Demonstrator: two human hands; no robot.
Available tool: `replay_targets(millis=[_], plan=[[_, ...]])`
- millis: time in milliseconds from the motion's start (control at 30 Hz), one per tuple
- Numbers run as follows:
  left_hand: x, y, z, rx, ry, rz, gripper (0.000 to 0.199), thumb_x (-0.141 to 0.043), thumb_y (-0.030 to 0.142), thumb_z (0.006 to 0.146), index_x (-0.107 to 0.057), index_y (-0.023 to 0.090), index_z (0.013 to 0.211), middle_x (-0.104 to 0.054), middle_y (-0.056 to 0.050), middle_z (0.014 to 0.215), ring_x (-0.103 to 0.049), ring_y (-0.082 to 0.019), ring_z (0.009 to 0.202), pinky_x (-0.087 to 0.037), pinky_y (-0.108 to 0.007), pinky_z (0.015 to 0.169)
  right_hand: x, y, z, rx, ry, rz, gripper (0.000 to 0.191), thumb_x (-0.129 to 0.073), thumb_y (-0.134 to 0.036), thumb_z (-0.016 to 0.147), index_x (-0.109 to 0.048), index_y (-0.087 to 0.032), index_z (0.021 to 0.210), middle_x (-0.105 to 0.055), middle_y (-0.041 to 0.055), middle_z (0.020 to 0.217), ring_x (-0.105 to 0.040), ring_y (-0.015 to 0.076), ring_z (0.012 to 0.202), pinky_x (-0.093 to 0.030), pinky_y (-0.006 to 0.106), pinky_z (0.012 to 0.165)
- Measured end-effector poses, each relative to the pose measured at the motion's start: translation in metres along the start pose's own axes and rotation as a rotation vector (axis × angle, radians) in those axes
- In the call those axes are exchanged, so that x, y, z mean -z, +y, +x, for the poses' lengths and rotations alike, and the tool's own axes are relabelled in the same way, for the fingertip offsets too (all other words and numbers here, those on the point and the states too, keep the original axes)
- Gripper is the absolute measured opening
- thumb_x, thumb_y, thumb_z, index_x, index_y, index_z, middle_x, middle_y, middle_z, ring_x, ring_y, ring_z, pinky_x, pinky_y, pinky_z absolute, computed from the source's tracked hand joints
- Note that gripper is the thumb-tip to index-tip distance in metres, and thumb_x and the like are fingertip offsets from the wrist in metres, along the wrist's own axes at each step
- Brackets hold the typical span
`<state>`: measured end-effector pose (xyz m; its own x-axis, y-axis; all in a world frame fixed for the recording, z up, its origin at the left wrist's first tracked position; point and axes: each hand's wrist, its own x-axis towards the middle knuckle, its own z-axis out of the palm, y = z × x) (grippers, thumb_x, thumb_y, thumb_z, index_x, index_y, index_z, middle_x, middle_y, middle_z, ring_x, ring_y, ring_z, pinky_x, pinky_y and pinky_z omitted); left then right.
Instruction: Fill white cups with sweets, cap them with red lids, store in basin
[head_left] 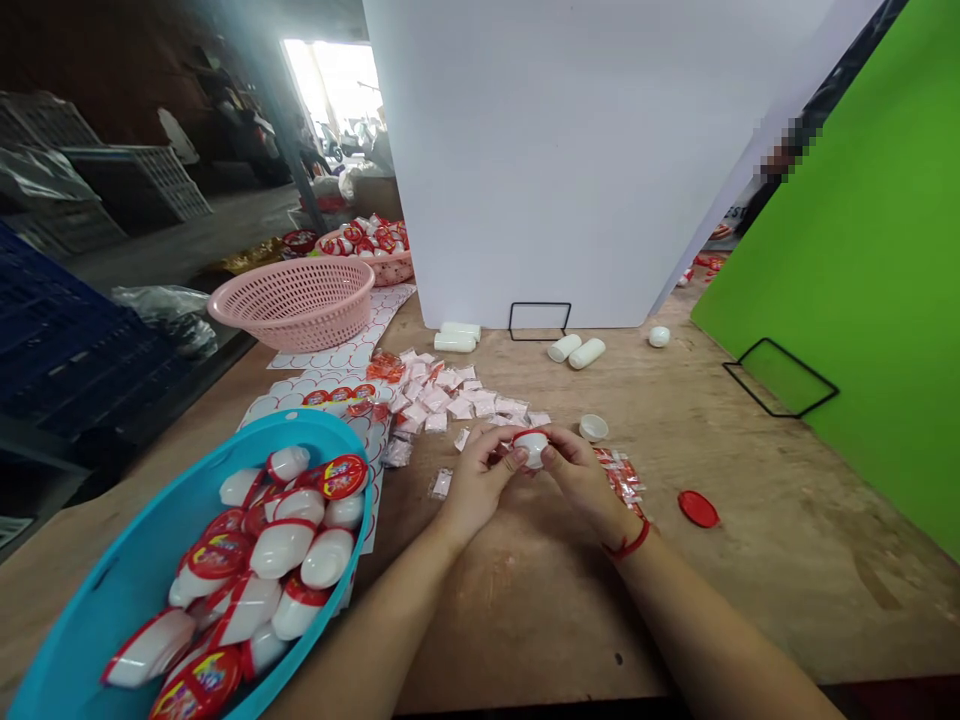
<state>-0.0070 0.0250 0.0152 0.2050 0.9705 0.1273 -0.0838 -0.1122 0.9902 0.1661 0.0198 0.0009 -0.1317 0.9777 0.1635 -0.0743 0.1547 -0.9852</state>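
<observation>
Near the middle of the wooden table, a small white cup with a red rim (pixel 532 450) is held between both hands. My left hand (pixel 487 468) grips it from the left, thumb on its near side. From the right, my right hand (pixel 574 470) closes on the same cup, with a red string on the wrist. Just behind the right hand stands an open white cup (pixel 593 428). Small pale packets (pixel 450 395) lie heaped beyond the left hand, and red and white packets (pixel 619 474) lie partly behind the right hand. A red lid (pixel 698 508) rests farther right.
A blue basin (pixel 37 672) of red-lidded white cups fills the front left. Behind it are a pink basket (pixel 300 305) and another filled one. White stacked cups (pixel 586 353) lie before a white board (pixel 540 160); a green board (pixel 862 300) stands right on a wire stand.
</observation>
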Motion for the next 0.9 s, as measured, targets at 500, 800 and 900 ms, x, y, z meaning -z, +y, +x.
replay_targets(millis=[500,800,900], plan=[[-0.015,-0.008,-0.009,0.139,0.135,-0.206,0.041,-0.080,0.050,0.076,-0.078,0.018,0.101,-0.074,-0.008,0.094,-0.060,-0.020,0.082,-0.050,-0.033,0.079,-0.002,0.008,-0.004,0.223,0.029,-0.392,0.032,-0.064,-0.050,0.093,-0.066,-0.028,0.116,-0.074,0.0066,0.101,-0.071,0.0265,0.088,-0.061,0.038,0.076],[-0.010,0.004,-0.011,0.084,0.167,-0.266,0.040,-0.078,0.056,0.076,-0.071,0.019,0.090,-0.073,-0.007,0.087,-0.064,-0.021,0.079,-0.051,-0.034,0.077,-0.022,-0.002,-0.001,0.352,0.084,-0.563,0.032,-0.054,-0.054,0.097,-0.063,-0.028,0.112,-0.072,0.0072,0.096,-0.068,0.0254,0.080,-0.060,0.037,0.069],[-0.009,0.004,-0.012,0.027,0.177,-0.266,0.042,-0.072,0.058,0.081,-0.069,0.018,0.091,-0.072,-0.006,0.085,-0.063,-0.020,0.076,-0.051,-0.034,0.076,-0.025,-0.006,0.000,0.304,0.094,-0.604,0.040,-0.053,-0.059,0.097,-0.063,-0.023,0.110,-0.071,0.0072,0.091,-0.067,0.0230,0.078,-0.057,0.034,0.069]])
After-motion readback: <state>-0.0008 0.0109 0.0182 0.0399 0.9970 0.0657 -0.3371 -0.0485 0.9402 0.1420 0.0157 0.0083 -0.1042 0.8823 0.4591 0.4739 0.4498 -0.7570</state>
